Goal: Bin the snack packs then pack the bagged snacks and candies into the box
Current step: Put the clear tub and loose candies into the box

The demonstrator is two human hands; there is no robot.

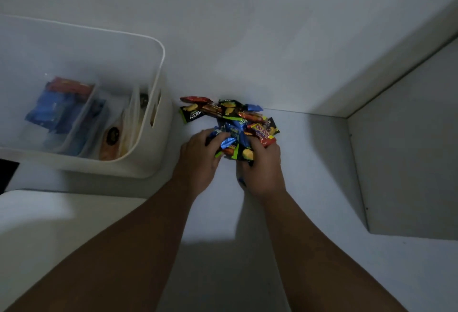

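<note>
Snack packs are being held in a pile on a dim white shelf. The pile is stretched left to right along the back wall, just right of a white bin. The near packs are being gripped by the curled fingers of the left hand and the right hand. "extar" is being shown upside down on a black-and-green pack; other print is blurred.

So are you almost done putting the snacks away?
Not yet. Done: some packs already sit in the white bin. In hand: the left hand and right hand both grip a bunch of snack packs from the pile. Left: the rest of that pile needs binning, and no packing box is in view.
</note>
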